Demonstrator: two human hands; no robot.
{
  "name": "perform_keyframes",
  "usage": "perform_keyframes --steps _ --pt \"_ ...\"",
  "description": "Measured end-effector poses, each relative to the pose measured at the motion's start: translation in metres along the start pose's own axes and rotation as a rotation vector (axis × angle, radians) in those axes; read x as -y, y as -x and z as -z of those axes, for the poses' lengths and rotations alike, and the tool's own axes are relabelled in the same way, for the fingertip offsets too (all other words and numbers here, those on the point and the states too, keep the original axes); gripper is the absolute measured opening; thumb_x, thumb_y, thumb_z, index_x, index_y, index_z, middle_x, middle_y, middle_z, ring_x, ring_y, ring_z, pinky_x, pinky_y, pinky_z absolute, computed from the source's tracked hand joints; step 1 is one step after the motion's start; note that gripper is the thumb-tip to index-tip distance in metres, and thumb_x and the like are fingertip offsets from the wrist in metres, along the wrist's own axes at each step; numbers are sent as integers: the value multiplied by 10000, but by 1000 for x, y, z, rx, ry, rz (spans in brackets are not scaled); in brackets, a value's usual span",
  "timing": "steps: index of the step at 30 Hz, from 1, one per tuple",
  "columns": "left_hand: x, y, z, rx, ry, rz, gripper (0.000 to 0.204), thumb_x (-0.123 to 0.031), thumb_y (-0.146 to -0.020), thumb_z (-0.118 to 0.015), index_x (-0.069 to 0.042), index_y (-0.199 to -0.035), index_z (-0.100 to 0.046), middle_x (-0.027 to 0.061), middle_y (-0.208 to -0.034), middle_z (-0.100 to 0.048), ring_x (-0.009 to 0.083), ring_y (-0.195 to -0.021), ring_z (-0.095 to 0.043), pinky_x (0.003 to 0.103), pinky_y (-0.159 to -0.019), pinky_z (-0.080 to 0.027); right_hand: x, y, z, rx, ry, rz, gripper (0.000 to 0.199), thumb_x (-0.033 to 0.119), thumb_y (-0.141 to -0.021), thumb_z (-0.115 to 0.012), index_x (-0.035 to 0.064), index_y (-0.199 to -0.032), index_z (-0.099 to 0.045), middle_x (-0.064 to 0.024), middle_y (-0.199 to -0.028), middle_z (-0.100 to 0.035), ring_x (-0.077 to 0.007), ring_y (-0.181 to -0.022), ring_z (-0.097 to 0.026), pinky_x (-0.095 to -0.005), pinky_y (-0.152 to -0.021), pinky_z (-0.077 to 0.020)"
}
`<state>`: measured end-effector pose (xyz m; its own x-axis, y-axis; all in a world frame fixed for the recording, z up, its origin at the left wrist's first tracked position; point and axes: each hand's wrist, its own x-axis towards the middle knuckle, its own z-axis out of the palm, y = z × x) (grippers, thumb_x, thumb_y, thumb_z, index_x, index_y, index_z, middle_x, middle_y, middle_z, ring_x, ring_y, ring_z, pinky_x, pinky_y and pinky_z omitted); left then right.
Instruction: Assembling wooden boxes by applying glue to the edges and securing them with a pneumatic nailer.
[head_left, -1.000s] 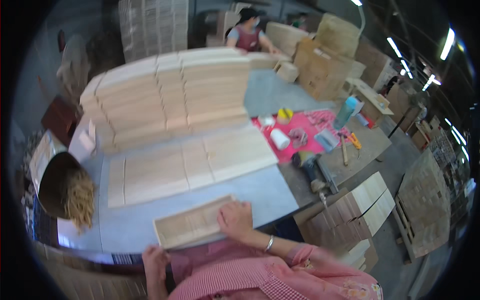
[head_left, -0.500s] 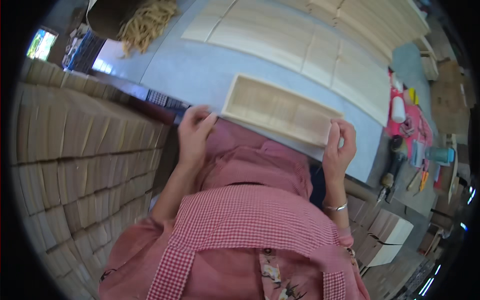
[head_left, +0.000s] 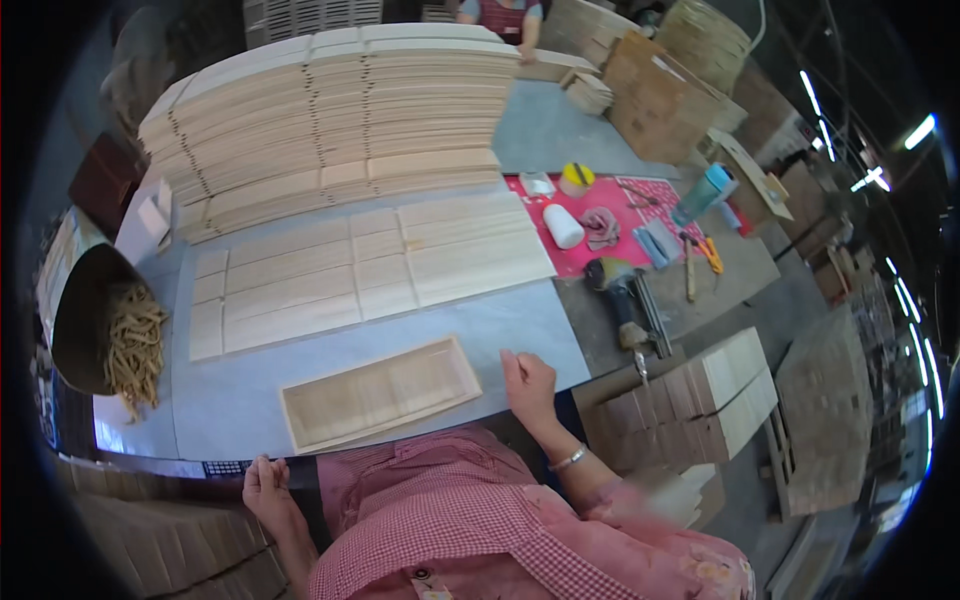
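Observation:
A shallow, open rectangular wooden box (head_left: 378,392) rests near the table's front edge, its inside bare. My right hand (head_left: 530,388) is beyond the box's right end, apart from it, with the fingers curled and the thumb pressed against them. Down by the front edge, left of the box, my left hand (head_left: 268,492) has its fingers drawn together. Whatever either hand may hold is too small or hidden to make out. Behind the box, flat pale wooden panels (head_left: 300,270) with cross grooves lie side by side.
A tall stack of grooved panels (head_left: 340,110) stands behind. At left, a dark tipped container (head_left: 90,320) spills tan strips (head_left: 135,340). On the right lie a power tool (head_left: 615,300), a white bottle (head_left: 563,227) and a blue-green bottle (head_left: 700,195). Another person (head_left: 505,22) stands at the back.
The view has swung to the right and up, showing the tall stack and far workshop. My right hand has come away from the box's corner. My left hand's fingers have drawn closer together.

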<state>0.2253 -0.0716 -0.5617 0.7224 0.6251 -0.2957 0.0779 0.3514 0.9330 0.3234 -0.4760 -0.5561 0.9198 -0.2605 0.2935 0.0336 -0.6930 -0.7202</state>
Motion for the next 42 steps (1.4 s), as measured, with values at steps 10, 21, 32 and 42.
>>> perform_keyframes --steps 10,21,32,42 --pt "1 -6 9 29 148 3 230 -193 -1062 -511 -131 -841 -494 -38 -652 -422 69 -518 -397 198 -490 -359 -15 -16 -29 -246 -18 242 310 158 -957 -589 23 -714 -453 -122 -660 -478 -316 -603 -455 -426 -592 -397" --pt "20 -7 14 -10 98 66 291 -243 -1076 -505 -143 -806 -466 -61 -596 -362 50 -470 -346 211 -433 -311 -1 -8 -5 107 -34 -7 239 158 -978 -554 19 -806 -463 -135 -732 -479 -310 -634 -450 -423 -625 -401" --pt "-5 29 -34 115 -8 131 60 -129 -1030 -515 -91 -1007 -555 4 -859 -510 85 -738 -475 247 -699 -424 35 -68 -10 177 -156 331 222 2 -916 -564 29 -1131 -615 -89 -1033 -588 -173 -737 -524 -291 -658 -459" --pt "-24 33 -50 158 -128 103 170 -108 -1012 -599 -49 -1171 -601 67 -1095 -623 134 -894 -617 261 -834 -504 30 -88 -34 489 -286 43 93 103 -962 -612 29 -978 -665 -12 -835 -601 -101 -698 -491 -233 -616 -424"
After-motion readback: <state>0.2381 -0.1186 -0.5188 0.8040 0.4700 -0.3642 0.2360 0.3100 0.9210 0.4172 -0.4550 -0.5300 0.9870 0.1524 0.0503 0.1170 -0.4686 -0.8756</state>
